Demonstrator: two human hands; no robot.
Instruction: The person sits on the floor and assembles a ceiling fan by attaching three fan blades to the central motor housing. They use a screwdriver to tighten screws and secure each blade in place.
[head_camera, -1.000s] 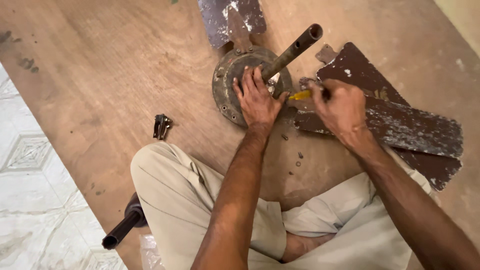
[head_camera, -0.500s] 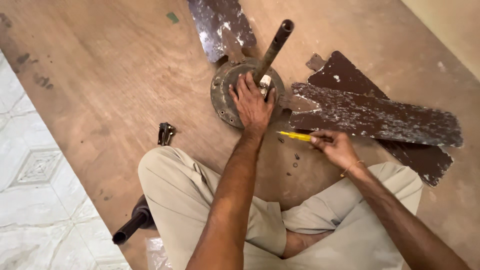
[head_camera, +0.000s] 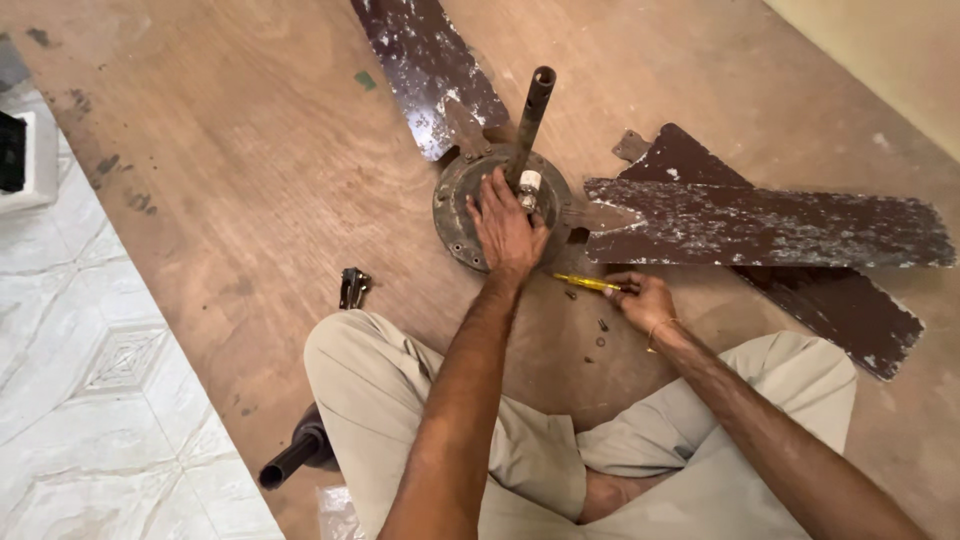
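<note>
While my left hand (head_camera: 505, 225) presses flat on the round rusty metal fan motor housing (head_camera: 470, 215) mid-frame, I'd keep it steady; right hand (head_camera: 645, 300) pinches the yellow-handled screwdriver (head_camera: 585, 283).

Soft, even indoor light over my worn brown wooden board (head_camera: 250, 180); faint shadows, no glare; frame sharp, edges slightly stretched.

Left hand (head_camera: 505, 225) hides fan hub (head_camera: 455, 200) centre; screws (head_camera: 602, 332) too small.

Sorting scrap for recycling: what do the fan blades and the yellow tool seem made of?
Fan blades: probably sheet metal, dark brown paint flaking in pale patches. Yellow tool in the right hand: looks like a translucent plastic handle; its shaft is hidden.
</note>
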